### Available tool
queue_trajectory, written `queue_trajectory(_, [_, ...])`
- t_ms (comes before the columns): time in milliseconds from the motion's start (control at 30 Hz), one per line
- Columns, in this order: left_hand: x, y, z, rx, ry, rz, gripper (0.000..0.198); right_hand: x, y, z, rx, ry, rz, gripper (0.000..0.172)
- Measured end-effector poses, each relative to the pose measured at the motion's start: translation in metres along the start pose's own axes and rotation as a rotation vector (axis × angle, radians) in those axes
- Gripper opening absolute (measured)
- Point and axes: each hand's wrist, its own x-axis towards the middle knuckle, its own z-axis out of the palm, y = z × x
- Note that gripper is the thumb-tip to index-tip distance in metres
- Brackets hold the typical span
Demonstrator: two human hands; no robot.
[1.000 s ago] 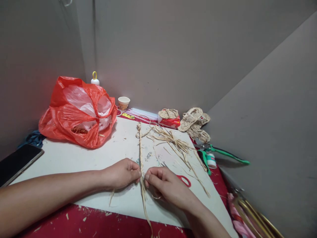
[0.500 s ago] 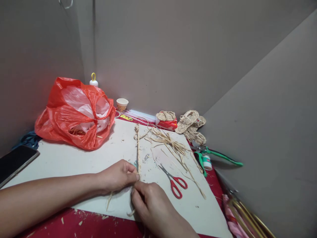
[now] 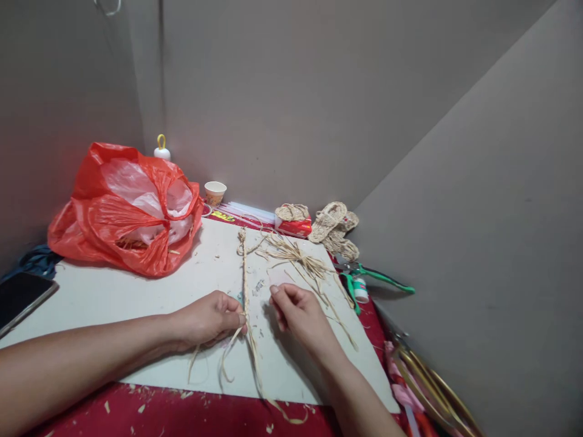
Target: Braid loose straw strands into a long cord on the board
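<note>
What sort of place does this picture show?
Probably a handicraft corner: the left hand pinches a braid of straw-like fibre, a bundle of loose strands lies nearby, and green-handled shears lie farther right.

We can read no words, numbers or signs here: the printing on the red packet (image 3: pixel 298 227), the paper cup (image 3: pixel 214 195), the yellow strip (image 3: pixel 223 216) and the small white bottle (image 3: pixel 361 292) is too small and blurred for us to make out any letter.
</note>
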Motion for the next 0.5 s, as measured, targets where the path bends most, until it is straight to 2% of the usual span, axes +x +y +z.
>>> queue_trajectory(67, [0.0, 0.0, -0.001, 0.024, 0.006, -0.004, 0.022, 0.006, 0.007, -0.001, -0.085, 0.058, -0.057, 0.034])
queue_trajectory(133, [0.002, -0.001, -0.001, 0.05, 0.007, -0.006, 0.021, 0.012, 0.013, -0.008, -0.212, 0.173, -0.131, 0.031])
queue_trajectory(200, [0.003, -0.002, -0.002, 0.074, 0.008, -0.001, 0.02, 0.02, 0.019, -0.022, -0.379, 0.322, -0.184, 0.026])
queue_trajectory(267, [0.004, -0.003, -0.002, 0.088, 0.01, 0.01, 0.02, 0.028, 0.026, -0.041, -0.55, 0.445, -0.17, 0.022])
queue_trajectory(400, [0.004, -0.003, -0.001, 0.101, 0.018, 0.021, 0.02, 0.038, 0.031, -0.083, -0.683, 0.502, -0.063, 0.026])
queue_trajectory(500, [0.004, -0.005, -0.001, 0.105, 0.014, 0.027, 0.018, 0.038, 0.028, -0.105, -0.806, 0.493, 0.032, 0.024])
